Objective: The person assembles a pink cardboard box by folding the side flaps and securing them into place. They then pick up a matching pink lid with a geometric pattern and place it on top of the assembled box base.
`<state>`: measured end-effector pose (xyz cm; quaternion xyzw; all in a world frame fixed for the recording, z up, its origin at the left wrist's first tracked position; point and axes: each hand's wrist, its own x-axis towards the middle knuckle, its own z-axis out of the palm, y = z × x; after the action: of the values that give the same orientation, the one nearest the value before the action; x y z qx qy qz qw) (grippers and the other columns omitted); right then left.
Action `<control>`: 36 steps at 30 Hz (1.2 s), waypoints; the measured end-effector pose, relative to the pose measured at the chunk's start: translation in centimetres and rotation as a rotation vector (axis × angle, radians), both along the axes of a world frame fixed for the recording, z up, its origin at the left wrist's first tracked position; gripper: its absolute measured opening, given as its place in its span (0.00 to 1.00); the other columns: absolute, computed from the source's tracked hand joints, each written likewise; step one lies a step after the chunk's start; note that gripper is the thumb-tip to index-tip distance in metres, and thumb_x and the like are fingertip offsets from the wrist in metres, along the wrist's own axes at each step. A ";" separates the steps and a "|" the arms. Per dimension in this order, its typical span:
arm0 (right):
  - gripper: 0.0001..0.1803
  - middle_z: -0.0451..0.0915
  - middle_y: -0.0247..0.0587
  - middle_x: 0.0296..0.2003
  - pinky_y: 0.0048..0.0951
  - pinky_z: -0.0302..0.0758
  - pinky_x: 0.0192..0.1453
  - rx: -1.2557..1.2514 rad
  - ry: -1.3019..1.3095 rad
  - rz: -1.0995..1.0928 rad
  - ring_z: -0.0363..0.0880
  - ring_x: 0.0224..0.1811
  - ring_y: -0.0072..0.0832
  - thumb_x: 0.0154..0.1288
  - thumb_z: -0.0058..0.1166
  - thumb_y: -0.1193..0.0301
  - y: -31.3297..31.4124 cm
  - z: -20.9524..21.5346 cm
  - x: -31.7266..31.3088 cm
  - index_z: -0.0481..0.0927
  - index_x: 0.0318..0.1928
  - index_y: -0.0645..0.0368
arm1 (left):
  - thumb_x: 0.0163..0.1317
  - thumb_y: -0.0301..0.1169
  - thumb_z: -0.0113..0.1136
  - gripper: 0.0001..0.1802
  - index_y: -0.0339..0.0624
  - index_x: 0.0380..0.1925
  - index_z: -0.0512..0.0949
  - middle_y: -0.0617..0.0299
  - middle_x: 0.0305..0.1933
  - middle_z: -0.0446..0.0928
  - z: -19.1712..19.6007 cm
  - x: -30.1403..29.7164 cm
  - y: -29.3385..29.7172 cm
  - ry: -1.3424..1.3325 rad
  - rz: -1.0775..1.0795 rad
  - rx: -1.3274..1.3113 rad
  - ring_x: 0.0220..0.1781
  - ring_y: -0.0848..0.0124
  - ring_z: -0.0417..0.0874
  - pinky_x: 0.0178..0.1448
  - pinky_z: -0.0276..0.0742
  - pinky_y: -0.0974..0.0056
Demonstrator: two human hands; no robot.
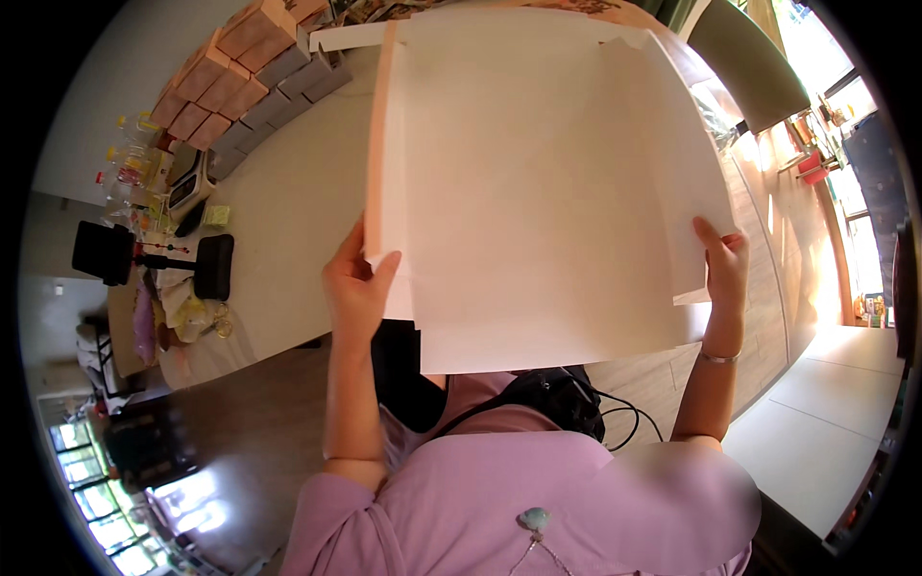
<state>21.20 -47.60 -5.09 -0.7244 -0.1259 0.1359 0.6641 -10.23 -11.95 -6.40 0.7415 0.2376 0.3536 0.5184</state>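
A large white cardboard sheet (538,192) with folded-up side walls, like a shallow box part, fills the middle of the view. Its left wall shows a pinkish-tan outer face. My left hand (355,278) grips the near end of that left wall, thumb on the inside. On the opposite side my right hand (722,259) holds the right wall close to its near corner, thumb over the edge. The sheet's near flap hangs toward my lap. Most fingers of both hands are hidden behind the cardboard.
Stacked small tan and grey boxes (235,77) stand at the table's (288,173) far left. Clear bottles (130,163), a small device with a screen (187,187) and a black phone stand (213,267) are on the left. A green chair back (749,62) is at far right; a black bag (562,398) is near my lap.
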 end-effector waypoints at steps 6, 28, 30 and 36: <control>0.16 0.85 0.36 0.40 0.23 0.81 0.36 0.142 0.209 0.048 0.84 0.37 0.20 0.68 0.64 0.69 0.3 -1.8 4.2 0.81 0.52 0.65 | 0.65 0.22 0.66 0.19 0.27 0.54 0.77 0.56 0.49 0.84 1.7 0.0 3.3 0.027 -0.008 -0.368 0.47 0.70 0.85 0.52 0.82 0.65; 0.12 0.86 0.39 0.37 0.23 0.80 0.52 -0.234 -0.317 -0.492 0.86 0.42 0.23 0.75 0.58 0.70 -12.0 -0.8 -3.1 0.85 0.45 0.69 | 0.50 0.31 0.81 0.66 0.47 0.80 0.41 0.48 0.72 0.65 0.8 -6.5 -6.2 0.168 -0.285 -0.168 0.54 0.61 0.85 0.60 0.81 0.57; 0.10 0.84 0.36 0.30 0.23 0.82 0.43 -0.164 -0.282 -0.449 0.84 0.34 0.20 0.75 0.58 0.71 -12.6 -2.2 -3.6 0.85 0.43 0.67 | 0.45 0.24 0.80 0.66 0.44 0.79 0.45 0.49 0.71 0.68 0.4 -6.3 -7.3 0.193 -0.220 -0.141 0.53 0.61 0.85 0.59 0.81 0.57; 0.14 0.84 0.39 0.32 0.24 0.86 0.36 -0.174 -0.256 -0.196 0.84 0.30 0.21 0.74 0.52 0.78 -7.3 -1.5 -9.2 0.78 0.57 0.65 | 0.48 0.19 0.72 0.56 0.39 0.77 0.52 0.46 0.69 0.70 -1.7 -6.5 -7.7 0.323 -0.051 0.371 0.64 0.51 0.77 0.67 0.74 0.52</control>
<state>12.04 -54.88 -6.62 -0.7991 -0.1260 -0.0125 0.5877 -16.69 -19.69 -8.11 0.8767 0.2295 0.2546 0.3375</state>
